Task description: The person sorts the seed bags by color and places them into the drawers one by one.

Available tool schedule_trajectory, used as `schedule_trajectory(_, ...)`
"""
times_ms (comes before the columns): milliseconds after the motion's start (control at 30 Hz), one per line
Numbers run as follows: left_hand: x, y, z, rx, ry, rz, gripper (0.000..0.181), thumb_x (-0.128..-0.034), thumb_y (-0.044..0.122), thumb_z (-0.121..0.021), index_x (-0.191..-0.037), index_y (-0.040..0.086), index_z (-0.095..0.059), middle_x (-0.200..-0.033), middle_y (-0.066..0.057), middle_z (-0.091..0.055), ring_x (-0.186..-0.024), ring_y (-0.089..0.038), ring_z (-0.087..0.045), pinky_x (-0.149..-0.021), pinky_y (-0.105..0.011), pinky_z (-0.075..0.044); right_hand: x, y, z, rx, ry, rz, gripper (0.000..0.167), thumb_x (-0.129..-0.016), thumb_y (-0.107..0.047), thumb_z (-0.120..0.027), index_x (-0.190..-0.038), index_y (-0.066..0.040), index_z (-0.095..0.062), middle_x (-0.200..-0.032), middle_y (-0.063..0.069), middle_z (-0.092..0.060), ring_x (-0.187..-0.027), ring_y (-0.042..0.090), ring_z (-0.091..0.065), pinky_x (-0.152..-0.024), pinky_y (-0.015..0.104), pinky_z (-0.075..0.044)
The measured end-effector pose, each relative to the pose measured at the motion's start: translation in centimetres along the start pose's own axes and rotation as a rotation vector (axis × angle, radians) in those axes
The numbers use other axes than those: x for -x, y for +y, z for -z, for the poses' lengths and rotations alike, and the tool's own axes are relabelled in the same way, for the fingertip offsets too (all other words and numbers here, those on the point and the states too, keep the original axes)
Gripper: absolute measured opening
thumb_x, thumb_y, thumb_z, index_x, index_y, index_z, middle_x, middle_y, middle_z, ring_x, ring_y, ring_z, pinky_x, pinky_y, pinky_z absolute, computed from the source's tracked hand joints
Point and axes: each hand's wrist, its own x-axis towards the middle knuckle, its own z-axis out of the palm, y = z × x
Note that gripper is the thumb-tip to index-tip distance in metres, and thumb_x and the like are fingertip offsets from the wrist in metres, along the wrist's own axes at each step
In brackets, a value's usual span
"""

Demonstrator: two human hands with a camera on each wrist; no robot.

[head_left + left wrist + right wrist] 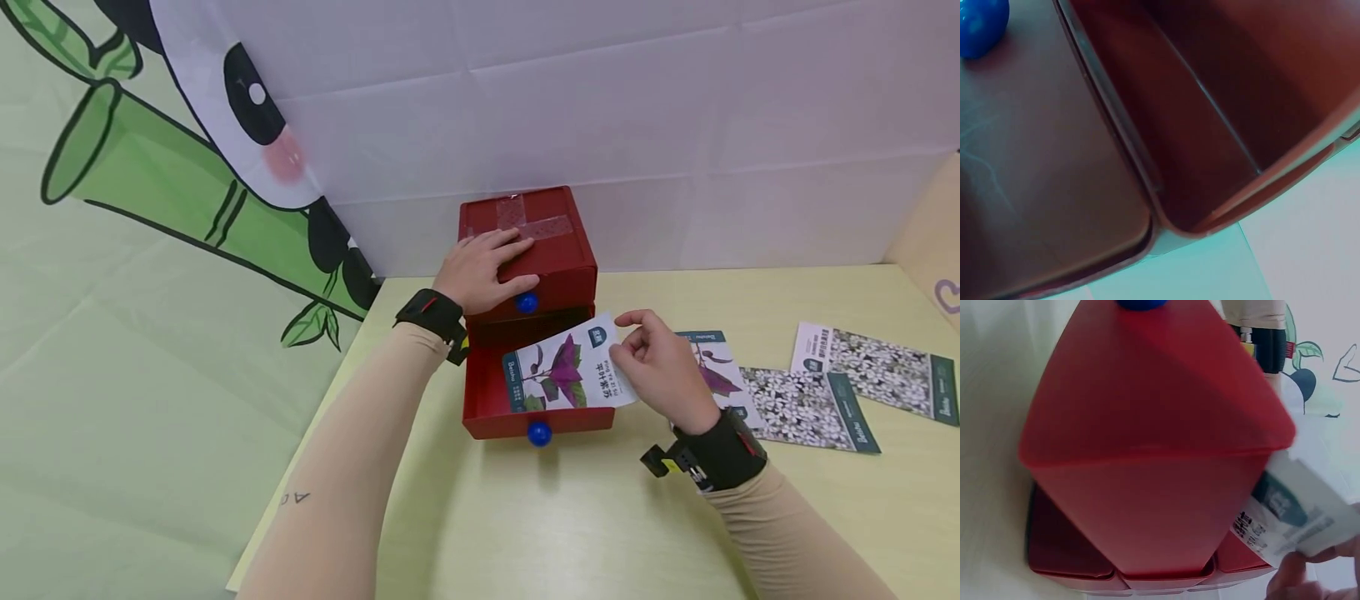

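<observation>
A cloth backdrop [615, 108] printed with a cartoon face and green bamboo hangs behind a pale counter [585, 525], with a purple heart [948, 297] on the panel at far right. To the right we see a second leaf packet [718, 375], partly covered by the right hand [663, 367], and two white-flower packets [810, 408] [885, 371], the nearer one lapping over its leafy neighbour. The left hand [487, 271] lies fingers spread, its grip apart, on a taped red box [558, 250], thumb just above the upper blue knob [527, 302]. The right grip is clamped on the right end of a purple-leaf packet [558, 367], which is over the pulled-out lower drawer [495, 423], that end reaching past its side; we cannot tell whether the two touch. "Beishu" reads on its dark green band (the Chinese characters are too small for us to make out surely). The left wrist view gives us the drawer's inside corner and a thin pale line within; the right wrist view shows the drawer front hiding part of the packet, with more print on the pinched end.
</observation>
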Motion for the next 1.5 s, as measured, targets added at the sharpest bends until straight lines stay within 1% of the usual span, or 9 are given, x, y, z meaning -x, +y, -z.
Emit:
schedule_trajectory(167, -0.4, 0.1, -0.1, -0.011, -0.006, 0.015, 0.072, -0.0884, 0.065, -0.046, -0.151, 0.031, -0.034, -0.156, 0.000, -0.030, -0.142, -0.024, -0.025, -0.115, -0.048, -0.019, -0.4, 0.7, -0.1, 0.058, -0.007, 0.005, 0.031, -0.093, -0.015, -0.059, -0.122, -0.007, -0.052, -0.075, 0.005, -0.058, -0.060, 0.019, -0.057, -0.044, 0.027, -0.045)
schedule_trajectory(300, -0.6, 0.2, -0.2, -0.013, -0.002, 0.021, 0.072, -0.0886, 0.065, -0.047, -0.150, 0.031, -0.034, -0.156, 0.000, -0.030, -0.142, -0.024, -0.025, -0.115, -0.048, -0.019, -0.6, 1.1, -0.4, 0.097, -0.014, 0.014, 0.033, -0.093, -0.016, -0.060, -0.124, -0.007, -0.052, -0.072, 0.003, -0.055, -0.056, 0.019, -0.053, -0.041, 0.028, -0.039)
schedule_trajectory(533, -1.2, 0.4, -0.5, -0.020, -0.001, 0.032, 0.072, -0.0882, 0.065, -0.047, -0.150, 0.031, -0.034, -0.156, 0.000, -0.029, -0.143, -0.024, -0.025, -0.115, -0.048, -0.018, -0.9, 1.7, -0.8, 0.135, -0.050, 0.044, 0.038, -0.092, -0.018, -0.065, -0.125, -0.006, -0.051, -0.070, 0.002, -0.053, -0.052, 0.018, -0.047, -0.044, 0.028, -0.041)
schedule_trajectory(800, -1.5, 0.6, -0.5, -0.021, 0.001, 0.039, 0.072, -0.0886, 0.065, -0.046, -0.150, 0.031, -0.034, -0.156, 0.000, -0.029, -0.142, -0.024, -0.025, -0.116, -0.048, -0.018, -1.3, 2.1, -0.9, 0.134, -0.088, 0.021, 0.043, -0.089, -0.018, -0.070, -0.126, -0.006, -0.052, -0.069, 0.003, -0.052, -0.052, 0.019, -0.047, -0.045, 0.028, -0.043)
schedule_trajectory(1000, -1.8, 0.8, -0.5, -0.027, -0.002, 0.046, 0.072, -0.0887, 0.065, -0.046, -0.151, 0.031, -0.034, -0.156, 0.000, -0.029, -0.143, -0.024, -0.025, -0.116, -0.049, -0.017, -1.6, 2.2, -0.7, 0.145, -0.100, 0.031, 0.042, -0.087, -0.016, -0.072, -0.123, -0.006, -0.054, -0.070, 0.004, -0.052, -0.052, 0.019, -0.046, -0.044, 0.027, -0.043)
schedule_trajectory(1500, -0.7, 0.5, -0.2, -0.024, 0.002, 0.022, 0.072, -0.0885, 0.065, -0.046, -0.150, 0.031, -0.035, -0.156, 0.000, -0.030, -0.142, -0.024, -0.026, -0.115, -0.049, -0.018, -0.4, 1.1, -1.5, 0.162, -0.081, 0.024, 0.043, -0.087, -0.017, -0.072, -0.124, -0.006, -0.053, -0.070, 0.003, -0.052, -0.052, 0.019, -0.046, -0.044, 0.027, -0.044)
